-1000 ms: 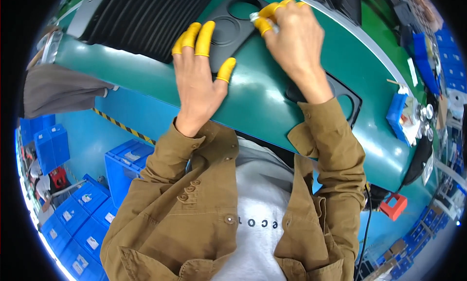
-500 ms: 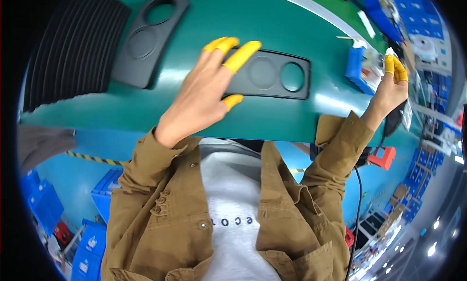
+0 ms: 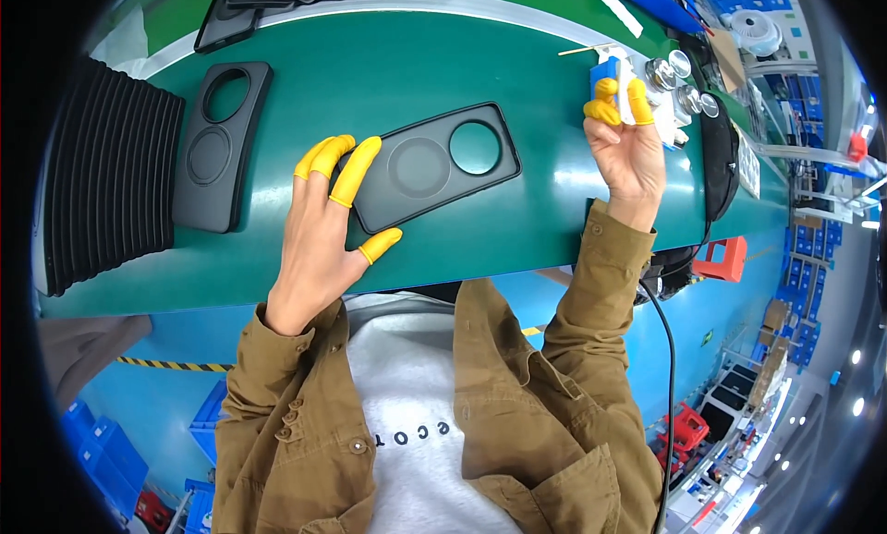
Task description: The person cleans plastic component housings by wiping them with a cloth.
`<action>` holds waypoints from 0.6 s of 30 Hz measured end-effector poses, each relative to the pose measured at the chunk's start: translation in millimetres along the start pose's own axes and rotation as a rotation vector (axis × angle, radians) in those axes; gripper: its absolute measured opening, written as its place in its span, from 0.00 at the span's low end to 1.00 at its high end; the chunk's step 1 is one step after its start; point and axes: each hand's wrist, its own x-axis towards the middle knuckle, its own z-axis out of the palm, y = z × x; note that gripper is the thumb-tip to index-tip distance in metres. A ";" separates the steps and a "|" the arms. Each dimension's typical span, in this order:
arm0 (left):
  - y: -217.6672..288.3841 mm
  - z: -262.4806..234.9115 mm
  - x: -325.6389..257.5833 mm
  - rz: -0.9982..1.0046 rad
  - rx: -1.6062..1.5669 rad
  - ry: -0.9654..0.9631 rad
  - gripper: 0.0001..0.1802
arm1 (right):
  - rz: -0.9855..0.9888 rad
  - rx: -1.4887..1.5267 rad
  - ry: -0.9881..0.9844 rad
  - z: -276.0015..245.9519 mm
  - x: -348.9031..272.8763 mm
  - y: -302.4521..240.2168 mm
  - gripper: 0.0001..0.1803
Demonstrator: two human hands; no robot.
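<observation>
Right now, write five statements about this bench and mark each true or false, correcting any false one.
1. The left hand is at one end of a dark panel. True.
2. The right hand has only bare fingers. False: yellow covers are on some.
3. A ribbed black stack lies right of that panel. False: it lies left.
4. A white item shows between the right hand's fingers. True.
5. The table is green. True.

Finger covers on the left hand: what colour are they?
Yellow finger covers on the left hand, clearest in the head view.
</observation>
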 end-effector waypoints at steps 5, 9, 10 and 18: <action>0.5 1.3 1.4 0.019 0.010 0.016 0.52 | -0.235 -0.392 0.153 1.6 -5.2 6.3 0.17; -0.3 0.3 -0.5 0.023 0.005 0.012 0.52 | -0.379 -0.661 0.239 9.2 -14.3 6.1 0.17; -0.7 0.0 -1.3 0.016 -0.002 0.010 0.52 | -0.443 -0.771 0.263 15.0 -16.6 2.6 0.16; 1.4 -7.1 -5.3 0.027 -0.066 -0.021 0.55 | -0.904 -2.204 0.951 18.8 19.2 -74.4 0.16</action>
